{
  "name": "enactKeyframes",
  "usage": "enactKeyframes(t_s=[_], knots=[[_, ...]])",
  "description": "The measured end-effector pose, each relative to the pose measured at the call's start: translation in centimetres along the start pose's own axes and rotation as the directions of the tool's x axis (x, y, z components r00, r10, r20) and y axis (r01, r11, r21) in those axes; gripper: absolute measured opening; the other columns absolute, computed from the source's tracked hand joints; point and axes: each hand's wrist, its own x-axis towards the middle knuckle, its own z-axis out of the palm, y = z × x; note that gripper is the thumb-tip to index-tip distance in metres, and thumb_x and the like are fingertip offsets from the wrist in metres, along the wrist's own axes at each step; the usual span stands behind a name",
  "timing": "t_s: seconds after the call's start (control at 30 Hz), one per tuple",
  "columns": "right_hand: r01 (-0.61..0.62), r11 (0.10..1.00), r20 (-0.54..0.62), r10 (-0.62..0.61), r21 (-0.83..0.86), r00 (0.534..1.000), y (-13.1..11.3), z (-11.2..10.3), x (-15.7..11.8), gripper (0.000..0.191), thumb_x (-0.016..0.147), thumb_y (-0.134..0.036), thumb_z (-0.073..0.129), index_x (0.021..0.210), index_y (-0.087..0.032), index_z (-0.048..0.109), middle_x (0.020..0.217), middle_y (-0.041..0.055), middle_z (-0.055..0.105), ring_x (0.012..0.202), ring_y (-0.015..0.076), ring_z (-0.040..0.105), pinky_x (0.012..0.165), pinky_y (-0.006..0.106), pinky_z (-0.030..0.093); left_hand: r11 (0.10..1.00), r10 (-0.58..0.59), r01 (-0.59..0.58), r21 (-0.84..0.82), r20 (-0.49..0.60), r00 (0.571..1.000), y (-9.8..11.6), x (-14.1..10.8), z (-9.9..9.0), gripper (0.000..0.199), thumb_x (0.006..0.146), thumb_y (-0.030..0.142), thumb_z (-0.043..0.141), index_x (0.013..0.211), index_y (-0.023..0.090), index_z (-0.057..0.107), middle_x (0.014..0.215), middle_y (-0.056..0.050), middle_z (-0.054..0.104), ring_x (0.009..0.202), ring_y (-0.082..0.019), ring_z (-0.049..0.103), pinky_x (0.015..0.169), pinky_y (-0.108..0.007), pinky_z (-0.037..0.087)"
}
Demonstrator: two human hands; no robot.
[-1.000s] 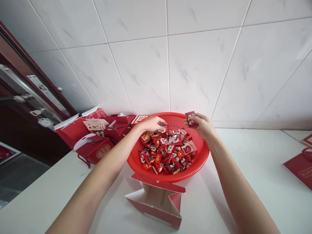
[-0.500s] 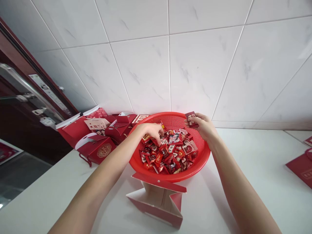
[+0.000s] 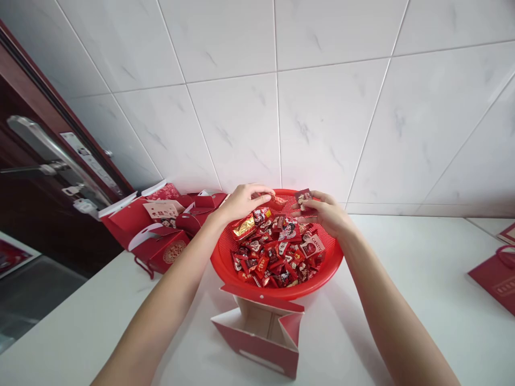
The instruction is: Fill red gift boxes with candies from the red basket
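Observation:
A red plastic basket [image 3: 281, 292] full of wrapped candies [image 3: 277, 252] stands against the wall. Over its back left part, my left hand [image 3: 251, 201] pinches a red wrapped candy [image 3: 277, 201] between thumb and fingers. Opposite it, above the right rim, my right hand [image 3: 325, 212] grips a dark red candy packet [image 3: 303, 201] with printed figures. The two held pieces are a short distance apart. In front of the basket, an opened red paper box [image 3: 257, 343] stands with its mouth up and pale inside showing.
Several red gift boxes [image 3: 161, 246] crowd the left, beside the basket. A red paper bag [image 3: 497, 276] lies at the far right of the white table [image 3: 390, 268]. White tiled wall [image 3: 322, 118] rises behind, and a dark door with a metal handle [image 3: 52, 145] is at left.
My left hand has risen out of the candy pile with a red candy in its fingers. My right hand, still gripping the packet, has moved slightly left. The camera view has shifted a little.

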Motion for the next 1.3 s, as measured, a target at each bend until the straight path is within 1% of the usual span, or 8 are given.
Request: enactKeyframes(t_s=[0.13,0.33,0.47,0.6,0.7,0.93,1.13,1.3], knots=[[-0.060,0.997,0.136,0.053,0.046,0.989,-0.2,1.1,-0.5,0.010,0.081,-0.019,0.076,0.082,-0.017,0.066,0.078,0.0052,0.073,0.064,0.0171,0.073,0.051,0.025,0.062,0.952,0.219,-0.269,-0.142,-0.296,0.930,1.9,-1.6,0.4,0.027,0.092,0.041,0.065,0.103,0.022,0.081,0.110,-0.007,0.074,0.104,-0.021,0.068,0.095,-0.034,0.052],[-0.042,0.990,0.264,0.004,0.137,0.964,-0.6,2.5,-1.5,0.032,0.069,-0.033,0.090,0.092,-0.018,0.074,0.084,0.0022,0.073,0.074,0.0146,0.069,0.065,0.026,0.063,0.863,0.353,-0.462,-0.205,-0.410,0.841,3.3,-3.1,1.8,0.014,0.089,0.027,0.071,0.096,0.026,0.083,0.124,-0.007,0.070,0.120,-0.022,0.064,0.109,-0.040,0.050],[0.126,0.986,0.194,-0.146,0.113,0.970,-0.3,3.2,-1.9,0.047,0.053,-0.025,0.098,0.094,-0.018,0.075,0.085,0.0023,0.076,0.075,0.0165,0.071,0.073,0.031,0.061,0.853,0.159,-0.349,-0.388,-0.443,0.882,3.2,-3.4,2.0,0.016,0.081,0.029,0.076,0.094,0.023,0.082,0.124,-0.009,0.071,0.118,-0.026,0.066,0.105,-0.042,0.052],[0.273,0.961,0.102,-0.277,0.053,0.956,-0.3,4.0,-2.4,0.044,0.055,-0.028,0.097,0.090,-0.019,0.073,0.083,0.0020,0.077,0.074,0.0171,0.071,0.072,0.031,0.060,0.758,-0.097,-0.105,-0.643,-0.271,0.958,3.5,-3.6,2.3,0.048,0.078,0.046,0.081,0.116,0.018,0.076,0.111,-0.010,0.077,0.106,-0.029,0.071,0.094,-0.043,0.058],[0.276,0.961,0.083,-0.276,0.011,0.958,-0.5,4.3,-2.6,0.043,0.056,-0.032,0.097,0.089,-0.019,0.072,0.080,0.0009,0.075,0.072,0.0164,0.070,0.070,0.031,0.060,0.716,-0.087,-0.072,-0.695,-0.191,0.978,4.0,-3.8,2.5,0.050,0.075,0.049,0.084,0.112,0.017,0.078,0.108,-0.010,0.079,0.105,-0.030,0.072,0.092,-0.041,0.058],[0.174,0.982,-0.074,-0.168,0.079,0.983,-0.6,3.6,-2.0,0.045,0.057,-0.048,0.095,0.079,-0.019,0.069,0.074,0.0011,0.068,0.066,0.0141,0.064,0.049,0.022,0.052,0.699,-0.099,-0.138,-0.702,-0.286,0.953,4.0,-3.3,1.7,0.049,0.072,0.049,0.087,0.107,0.014,0.079,0.106,-0.010,0.080,0.104,-0.029,0.074,0.093,-0.038,0.058],[0.105,0.993,0.237,-0.114,0.049,0.965,-0.7,4.1,-2.5,0.040,0.078,-0.054,0.082,0.100,-0.023,0.073,0.097,0.0059,0.074,0.079,0.0168,0.069,0.062,0.027,0.058,0.775,-0.036,-0.110,-0.622,-0.218,0.975,4.4,-2.1,1.3,0.057,0.071,0.048,0.087,0.114,0.013,0.074,0.097,-0.010,0.081,0.092,-0.027,0.076,0.086,-0.039,0.061],[0.110,0.994,0.327,-0.110,0.018,0.939,-0.7,4.1,-2.6,0.041,0.070,-0.041,0.090,0.101,-0.021,0.074,0.097,0.0065,0.076,0.079,0.0176,0.070,0.067,0.029,0.060,0.633,-0.077,-0.035,-0.773,-0.108,0.991,3.7,-2.0,1.0,0.064,0.068,0.043,0.090,0.121,0.016,0.068,0.091,-0.007,0.081,0.076,-0.023,0.077,0.075,-0.038,0.063]])
